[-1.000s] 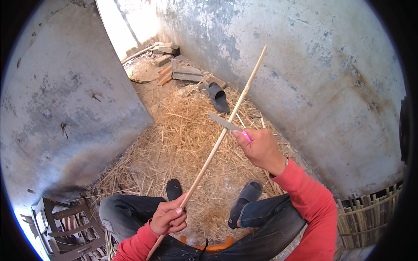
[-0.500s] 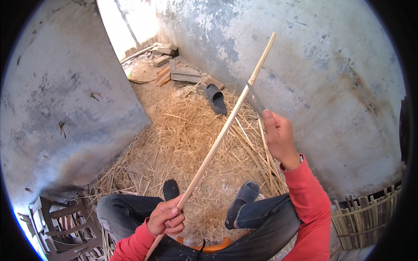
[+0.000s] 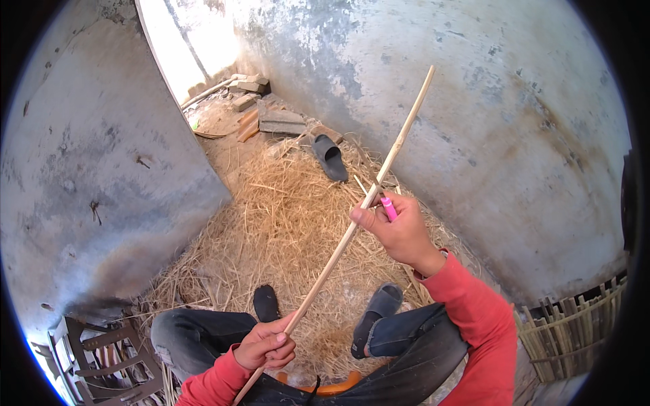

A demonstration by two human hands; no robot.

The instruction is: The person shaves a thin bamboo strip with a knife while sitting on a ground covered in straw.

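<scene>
Wooden and probably light and stiff, the stick (image 3: pixel 330 264) suits a low hold, where the left hand (image 3: pixel 265 344) grips it, while the right hand (image 3: pixel 406 233) clasps a pink-handled knife (image 3: pixel 388 209).

- The stick (image 3: pixel 325 273) passes through your left fingers (image 3: pixel 280 353) and slants forward and right, its far end beyond your right fingers (image 3: pixel 364 218).
- The knife (image 3: pixel 389 210) sits within your right fingers, beside the stick.
- Straw (image 3: pixel 284 210) spreads on the floor, beneath and left of your right fingers.
- One slipper (image 3: pixel 330 159) lies ahead of your right fingers and slightly left, on the straw's far side.
- The bricks (image 3: pixel 248 88) lie farther ahead, to their left.
- The slatted fence (image 3: pixel 572 338) stands right of your right fingers, nearer you.
- A frame (image 3: pixel 116 371) lies left of your left fingers.
</scene>
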